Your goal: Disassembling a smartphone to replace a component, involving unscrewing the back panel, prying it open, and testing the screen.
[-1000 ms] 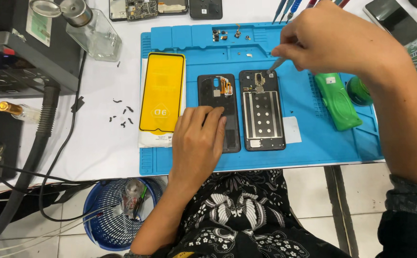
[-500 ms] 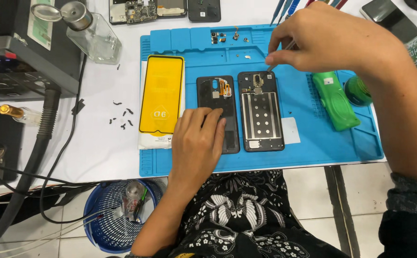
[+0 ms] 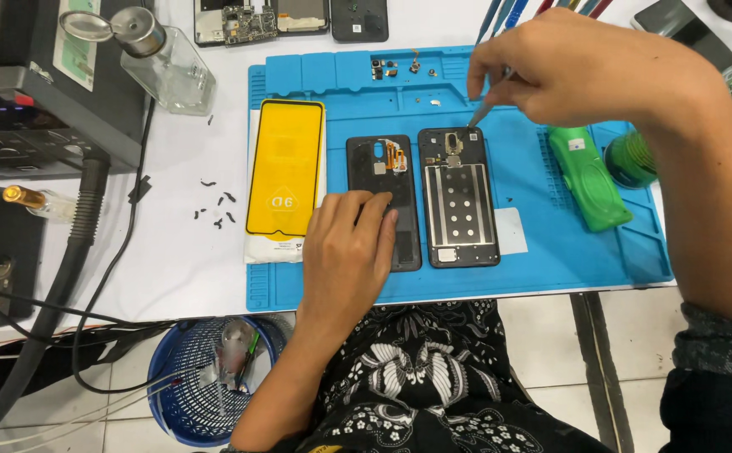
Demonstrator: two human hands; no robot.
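Blue mat (image 3: 601, 252): left hand (image 3: 349, 252) flat on black cover (image 3: 383, 180), right hand (image 3: 584, 71) pinching tweezers (image 3: 485, 107).

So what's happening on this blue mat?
A person is working on an opened phone. The right hand holds tweezers with the tip at the top of the phone frame. The left hand rests flat on the back cover lying beside the frame. Both parts lie on the blue mat, with a yellow screen protector to one side and a green tool to the other.
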